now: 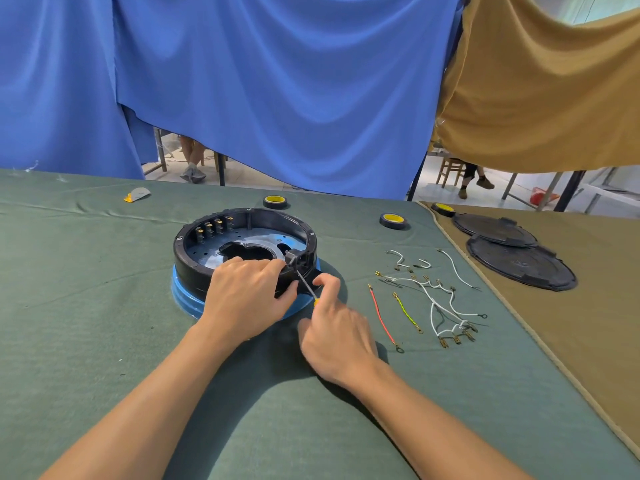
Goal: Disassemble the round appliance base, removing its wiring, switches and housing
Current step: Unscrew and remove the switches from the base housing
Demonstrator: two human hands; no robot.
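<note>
Head view, centre frame: round appliance base [242, 247] on green surface [104, 306], left hand [247, 299] pressed over near rim, right hand [334, 336] pinching screwdriver [305, 282] at black switch block [297, 261]; risk: angled tip slips, gouging housing or jabbing left fingers.

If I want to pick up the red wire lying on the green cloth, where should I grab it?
Pinch the red wire near its middle, coming straight down from above. It lies flat and loose on the green cloth, apart from the yellow-green wire beside it, so there is room for fingers on both sides. The middle is probably best: the metal ends are tiny and could poke you.
</note>
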